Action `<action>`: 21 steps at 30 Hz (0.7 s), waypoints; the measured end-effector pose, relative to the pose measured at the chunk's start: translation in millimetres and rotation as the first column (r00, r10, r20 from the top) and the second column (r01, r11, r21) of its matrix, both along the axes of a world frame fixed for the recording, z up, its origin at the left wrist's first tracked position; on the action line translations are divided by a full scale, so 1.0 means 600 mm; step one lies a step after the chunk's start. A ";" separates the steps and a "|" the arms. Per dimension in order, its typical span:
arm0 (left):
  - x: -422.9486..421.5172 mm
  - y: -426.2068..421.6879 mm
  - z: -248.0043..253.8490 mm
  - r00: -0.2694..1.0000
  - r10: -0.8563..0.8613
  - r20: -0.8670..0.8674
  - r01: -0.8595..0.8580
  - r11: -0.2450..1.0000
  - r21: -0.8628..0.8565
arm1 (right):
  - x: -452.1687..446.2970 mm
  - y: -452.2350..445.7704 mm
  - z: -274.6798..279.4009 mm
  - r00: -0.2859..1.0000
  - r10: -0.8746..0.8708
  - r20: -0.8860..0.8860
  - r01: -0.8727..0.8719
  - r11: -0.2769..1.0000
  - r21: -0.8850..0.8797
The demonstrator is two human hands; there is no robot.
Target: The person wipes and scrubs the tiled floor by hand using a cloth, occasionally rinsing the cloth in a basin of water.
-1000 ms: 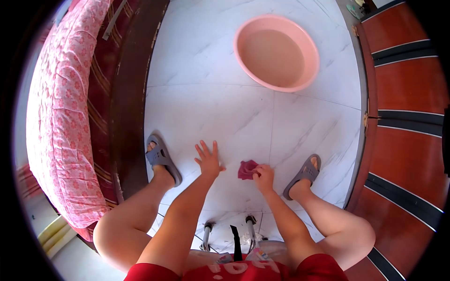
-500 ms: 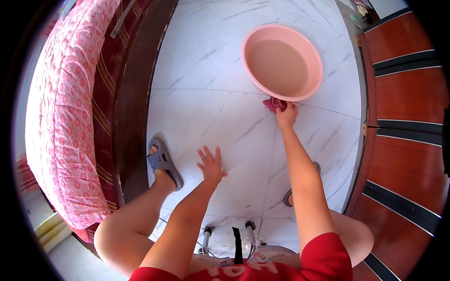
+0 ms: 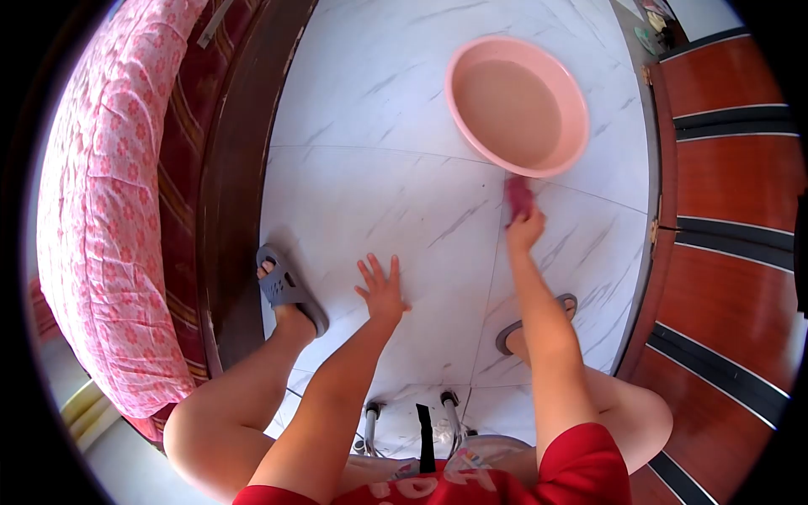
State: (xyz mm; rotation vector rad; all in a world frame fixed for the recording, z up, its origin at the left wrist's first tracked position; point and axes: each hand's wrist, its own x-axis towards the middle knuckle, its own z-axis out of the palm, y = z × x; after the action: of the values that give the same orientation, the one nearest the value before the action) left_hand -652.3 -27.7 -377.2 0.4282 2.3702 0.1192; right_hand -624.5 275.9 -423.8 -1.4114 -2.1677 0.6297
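Observation:
My right hand (image 3: 527, 228) grips a dark red cloth (image 3: 519, 195), slightly blurred, just on the near side of a pink basin (image 3: 459, 109). Murky brownish water (image 3: 509, 114) fills much of that basin, which sits on the white marbled tile floor (image 3: 379, 202). Well to the left, my left hand (image 3: 383, 290) is held low over or on the floor with its fingers spread and nothing in it; whether the palm touches the tiles I cannot tell.
Grey slippers are on both feet, the left slipper (image 3: 290, 290) beside a dark wooden bed frame (image 3: 240, 168). Pink floral bedding (image 3: 118, 210) bulges along the left. Reddish wooden cabinet doors (image 3: 732, 177) line the right side. Metal chair legs (image 3: 452, 417) stand beneath me.
My right hand has drawn the cloth back towards me, away from under the basin's near rim. My left hand stays spread in nearly the same place.

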 end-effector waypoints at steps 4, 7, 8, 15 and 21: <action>-0.006 0.007 0.011 1.000 0.016 0.021 -0.015 1.000 -0.016 | -0.067 0.019 0.017 0.886 -0.144 0.442 0.238 0.957 -0.165; -0.006 0.008 0.013 1.000 0.015 0.022 -0.015 0.999 -0.030 | -0.099 -0.110 -0.028 0.862 0.259 0.435 -0.309 0.950 0.046; -0.010 0.006 0.021 1.000 0.018 0.020 -0.017 0.999 -0.034 | -0.103 -0.172 -0.012 0.833 0.373 0.409 -0.430 0.902 0.053; -0.035 -0.032 -0.011 0.992 0.024 -0.126 -0.014 0.997 0.081 | -0.118 -0.299 0.033 0.622 0.758 -0.194 -0.780 0.582 -0.228; -0.061 -0.028 0.009 0.947 0.321 -0.001 -0.316 0.932 -0.178 | -0.381 -0.128 0.021 0.909 0.390 -0.149 -0.393 0.919 0.008</action>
State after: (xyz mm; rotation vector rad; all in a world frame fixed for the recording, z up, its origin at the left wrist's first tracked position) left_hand -688.9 -44.5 -372.0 -0.0461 2.3802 0.0625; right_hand -853.1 198.9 -411.0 -0.9047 -2.3439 0.8737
